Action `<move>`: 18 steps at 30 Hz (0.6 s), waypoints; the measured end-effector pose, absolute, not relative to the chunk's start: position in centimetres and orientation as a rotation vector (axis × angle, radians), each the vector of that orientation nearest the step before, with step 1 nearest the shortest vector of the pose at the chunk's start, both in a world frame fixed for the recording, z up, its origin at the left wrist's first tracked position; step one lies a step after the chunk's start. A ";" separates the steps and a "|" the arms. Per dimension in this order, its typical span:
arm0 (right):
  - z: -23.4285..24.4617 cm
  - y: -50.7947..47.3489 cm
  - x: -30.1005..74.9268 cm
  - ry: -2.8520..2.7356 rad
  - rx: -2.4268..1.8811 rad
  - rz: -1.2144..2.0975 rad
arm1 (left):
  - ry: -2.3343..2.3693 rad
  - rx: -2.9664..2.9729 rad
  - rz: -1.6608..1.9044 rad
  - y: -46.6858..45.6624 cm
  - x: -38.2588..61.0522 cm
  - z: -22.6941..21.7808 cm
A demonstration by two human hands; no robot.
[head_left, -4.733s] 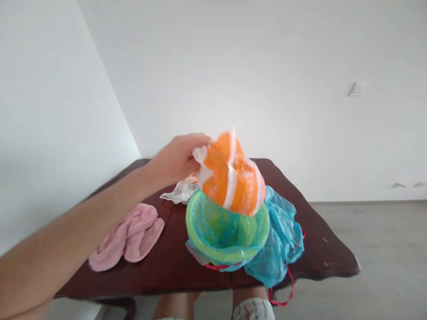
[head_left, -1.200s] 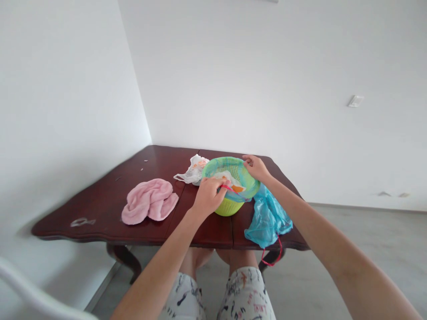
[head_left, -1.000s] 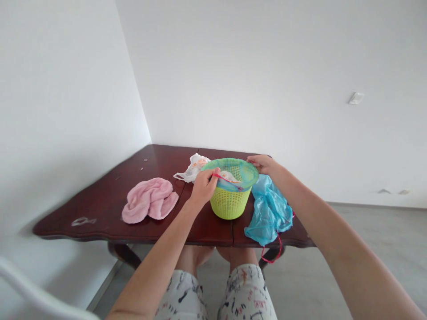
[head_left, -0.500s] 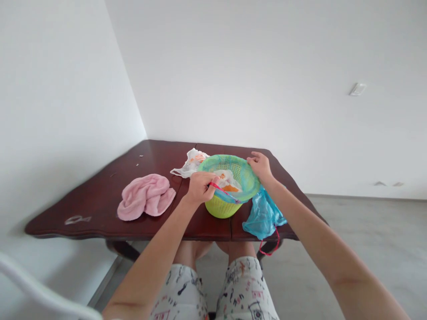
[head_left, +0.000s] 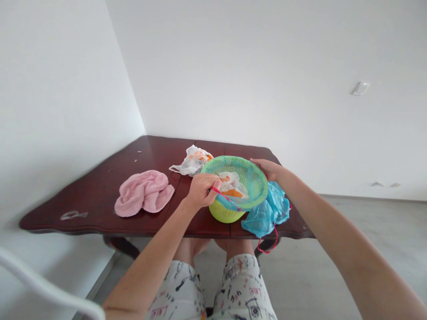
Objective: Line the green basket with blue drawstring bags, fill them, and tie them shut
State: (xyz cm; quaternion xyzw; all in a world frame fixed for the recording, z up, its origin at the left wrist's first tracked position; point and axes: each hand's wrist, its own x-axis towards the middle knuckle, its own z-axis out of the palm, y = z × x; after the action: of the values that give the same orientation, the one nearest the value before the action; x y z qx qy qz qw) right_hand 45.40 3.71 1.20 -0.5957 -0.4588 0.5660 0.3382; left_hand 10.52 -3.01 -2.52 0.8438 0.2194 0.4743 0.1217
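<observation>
A yellow-green mesh basket [head_left: 226, 215] stands on the table, tilted slightly, with a thin blue liner bag [head_left: 256, 189] folded over its rim. Inside the basket lies a crumpled white plastic bag [head_left: 233, 184] with orange print. My left hand [head_left: 203, 190] is closed at the near-left rim, pinching the liner's red drawstring. At the far-right rim, my right hand [head_left: 269, 169] grips the basket's edge, its thumb partly hidden. Below my right forearm, a blue plastic bag [head_left: 265, 215] lies crumpled, its red string drooping past the table's front edge.
A pink towel [head_left: 143, 193] lies bunched on the left of the dark red wooden table [head_left: 93, 195]. Behind the basket sits another white plastic bag [head_left: 191, 161] with orange print. Small scraps dot the left tabletop. Walls border the table behind and at left.
The basket has shifted a little to the right and tipped slightly. My right hand has moved down and right along the rim, its fingers now curled there. My left hand keeps the red drawstring.
</observation>
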 end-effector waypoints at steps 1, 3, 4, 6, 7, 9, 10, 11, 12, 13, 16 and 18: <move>1.2 3.6 45.4 -1.198 -1.559 1.530 | 0.622 2.464 1.382 -3.0 10.5 -2.5; 1.0 3.4 45.3 -1.199 -1.572 1.597 | 0.595 2.465 1.378 -3.0 10.2 -2.5; 0.8 3.4 45.2 -1.202 -1.577 1.607 | 0.589 2.465 1.377 -3.0 10.1 -2.5; 0.5 3.3 45.0 -1.218 -1.583 1.586 | 0.593 2.464 1.389 -3.1 9.7 -2.4; 0.4 3.3 44.8 -1.233 -1.579 1.556 | 0.614 2.457 1.406 -3.2 9.5 -2.4; -0.1 3.3 44.5 -1.277 -1.557 1.466 | 0.680 2.410 1.451 -3.4 9.3 -2.2; -0.3 3.3 44.3 -1.302 -1.541 1.403 | 0.713 2.368 1.481 -3.5 9.2 -2.2; -0.6 3.5 44.1 -1.324 -1.524 1.327 | 0.741 2.316 1.513 -3.5 9.2 -2.1; -0.8 3.6 44.0 -1.343 -1.511 1.240 | 0.766 2.258 1.545 -3.5 9.3 -2.1; -1.0 3.8 43.9 -1.358 -1.503 1.145 | 0.794 2.194 1.579 -3.4 9.3 -2.2; -1.1 4.6 43.8 -1.411 -1.503 0.866 | 0.924 1.942 1.557 -2.5 9.0 -2.6; -0.8 5.1 43.9 -1.474 -1.513 0.729 | 0.969 1.753 1.381 -1.6 8.2 -2.9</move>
State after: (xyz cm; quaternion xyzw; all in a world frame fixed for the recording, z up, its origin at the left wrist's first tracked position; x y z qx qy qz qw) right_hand 43.85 5.06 -0.79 -0.6085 -0.5929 0.2934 0.4383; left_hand 8.25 -1.57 -2.94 0.6758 0.3736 0.5324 0.3469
